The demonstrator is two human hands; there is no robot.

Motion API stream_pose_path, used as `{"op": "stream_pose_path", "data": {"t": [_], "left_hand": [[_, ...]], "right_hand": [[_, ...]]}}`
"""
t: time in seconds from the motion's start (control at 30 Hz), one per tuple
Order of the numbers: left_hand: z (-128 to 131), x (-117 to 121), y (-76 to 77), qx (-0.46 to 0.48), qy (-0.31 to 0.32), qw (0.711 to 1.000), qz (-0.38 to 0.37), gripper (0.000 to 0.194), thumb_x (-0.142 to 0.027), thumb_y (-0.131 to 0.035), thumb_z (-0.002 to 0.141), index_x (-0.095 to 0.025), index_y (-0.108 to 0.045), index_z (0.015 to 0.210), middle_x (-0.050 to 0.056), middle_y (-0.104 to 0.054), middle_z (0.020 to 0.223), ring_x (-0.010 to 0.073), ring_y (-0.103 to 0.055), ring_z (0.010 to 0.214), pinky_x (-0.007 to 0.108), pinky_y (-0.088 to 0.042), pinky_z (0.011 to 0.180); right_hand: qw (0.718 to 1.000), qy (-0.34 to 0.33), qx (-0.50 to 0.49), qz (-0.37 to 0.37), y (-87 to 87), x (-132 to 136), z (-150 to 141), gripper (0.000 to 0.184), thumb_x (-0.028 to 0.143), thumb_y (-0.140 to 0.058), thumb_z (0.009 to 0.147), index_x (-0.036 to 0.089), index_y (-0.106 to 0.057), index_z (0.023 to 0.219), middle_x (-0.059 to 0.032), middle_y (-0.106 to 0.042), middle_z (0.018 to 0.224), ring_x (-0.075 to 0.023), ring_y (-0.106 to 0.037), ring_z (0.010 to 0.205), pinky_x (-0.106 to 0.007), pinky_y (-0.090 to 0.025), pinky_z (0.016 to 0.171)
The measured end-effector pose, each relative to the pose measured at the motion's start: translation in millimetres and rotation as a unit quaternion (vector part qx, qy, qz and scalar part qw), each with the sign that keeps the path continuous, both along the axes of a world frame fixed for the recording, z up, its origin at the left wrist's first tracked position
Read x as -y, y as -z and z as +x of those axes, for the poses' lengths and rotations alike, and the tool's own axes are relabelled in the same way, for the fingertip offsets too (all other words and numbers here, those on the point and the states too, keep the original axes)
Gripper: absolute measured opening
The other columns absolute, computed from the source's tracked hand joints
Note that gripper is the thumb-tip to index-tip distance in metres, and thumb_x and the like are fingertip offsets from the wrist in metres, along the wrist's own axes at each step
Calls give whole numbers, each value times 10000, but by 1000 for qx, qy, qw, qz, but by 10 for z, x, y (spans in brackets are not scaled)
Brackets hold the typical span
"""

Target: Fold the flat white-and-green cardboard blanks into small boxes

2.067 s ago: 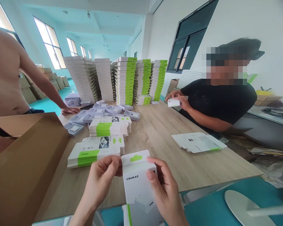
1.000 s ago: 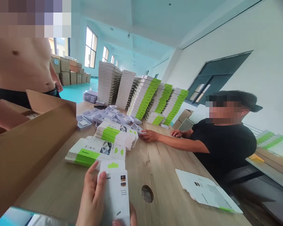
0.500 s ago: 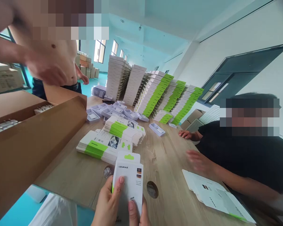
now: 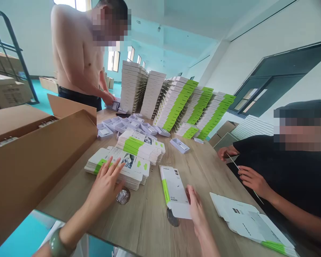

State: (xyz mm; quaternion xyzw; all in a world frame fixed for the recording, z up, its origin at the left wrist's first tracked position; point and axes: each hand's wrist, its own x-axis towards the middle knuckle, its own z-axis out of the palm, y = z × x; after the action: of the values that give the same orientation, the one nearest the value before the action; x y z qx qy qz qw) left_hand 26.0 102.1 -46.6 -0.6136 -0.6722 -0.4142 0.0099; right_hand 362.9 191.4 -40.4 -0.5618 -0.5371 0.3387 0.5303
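My left hand (image 4: 107, 180) is open, fingers spread over the near stack of flat white-and-green cartons (image 4: 135, 175), touching its top. My right hand (image 4: 196, 207) holds the right edge of a folded white-and-green carton (image 4: 175, 187) low over the table; part of its grip is hidden. An end flap of this carton points toward me and partly covers a round table hole (image 4: 173, 218). Behind the near stack lies a second stack of flat cartons (image 4: 140, 145).
White trays (image 4: 128, 125) lie behind the stacks, with tall piles of finished boxes (image 4: 173, 107) beyond. A large cardboard box (image 4: 48, 160) borders the left. One co-worker (image 4: 80, 64) stands at the back left; another (image 4: 291, 178) sits right, by flat cartons (image 4: 251, 223).
My left hand has left the carton and moved left onto the stack. The carton has moved up and right with my right hand. The standing co-worker has stepped back; the seated one now holds a thin strip.
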Motion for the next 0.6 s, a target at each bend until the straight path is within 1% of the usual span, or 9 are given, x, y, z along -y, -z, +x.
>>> {"op": "stream_pose_path", "data": {"t": [0.13,0.23,0.33,0.4,0.47,0.5,0.53,0.57,0.6], "left_hand": [[-280,-43,62,-79,28,996,-38,440,-467,-513,1026,-241,-760,1311,129,-710,1447,396,-587,1427,669,-359,1210],[-411,-20,41,-123,38,991,-41,561,-583,-378,1073,-253,-783,1279,120,-726,1420,386,-647,1366,647,-417,1173],[-422,41,-118,-178,49,982,29,572,-567,-336,1099,-255,-794,1240,104,-790,1321,350,-741,1230,560,-499,1099],[-336,124,-298,-182,55,975,112,415,-451,-445,1103,-244,-782,1227,84,-830,1237,302,-785,1123,470,-516,1069],[-188,219,-502,-126,36,974,186,247,-278,-561,1057,-250,-785,1155,49,-856,1113,236,-794,1008,358,-545,991],[-102,254,-599,-81,2,972,220,192,-241,-618,1021,-261,-788,1108,19,-858,1021,200,-785,908,302,-558,896],[-14,271,-687,-28,-63,962,265,138,-254,-671,992,-264,-795,1050,-14,-837,885,157,-736,751,251,-534,750],[69,261,-761,63,-129,953,266,109,-293,-697,979,-258,-795,1009,-29,-797,797,136,-665,670,238,-490,668],[147,222,-818,160,-158,940,255,141,-364,-720,960,-245,-795,958,-37,-750,719,128,-598,615,235,-446,601]], "right_hand": [[995,90,46,-20,167,-54,-31,780,811,-423,928,144,-729,1192,-222,-731,1309,-391,-675,1210,-456,-547,873],[990,105,84,30,190,-14,-7,744,790,-393,941,158,-730,1140,-220,-748,1246,-408,-665,1184,-513,-499,945],[979,112,128,111,159,49,23,649,740,-412,957,190,-752,1020,-195,-789,1114,-399,-690,1087,-550,-454,975],[969,89,157,170,116,113,-1,553,688,-466,952,228,-774,955,-147,-820,1054,-369,-716,1042,-542,-432,1010],[938,29,225,260,64,191,-76,380,537,-534,973,258,-792,993,-89,-845,1054,-324,-747,1036,-516,-414,1060],[910,-5,274,311,40,229,-128,299,440,-561,980,259,-790,1047,-70,-851,1076,-305,-760,1041,-508,-399,1092],[875,-34,326,356,22,262,-184,260,354,-575,983,247,-778,1105,-64,-851,1099,-292,-770,1045,-509,-374,1128],[841,-56,374,386,11,287,-239,255,295,-581,983,225,-763,1147,-71,-850,1114,-288,-777,1048,-516,-343,1164],[818,-67,410,398,11,301,-287,255,273,-582,986,201,-751,1162,-86,-849,1119,-292,-783,1048,-524,-312,1192]]}}
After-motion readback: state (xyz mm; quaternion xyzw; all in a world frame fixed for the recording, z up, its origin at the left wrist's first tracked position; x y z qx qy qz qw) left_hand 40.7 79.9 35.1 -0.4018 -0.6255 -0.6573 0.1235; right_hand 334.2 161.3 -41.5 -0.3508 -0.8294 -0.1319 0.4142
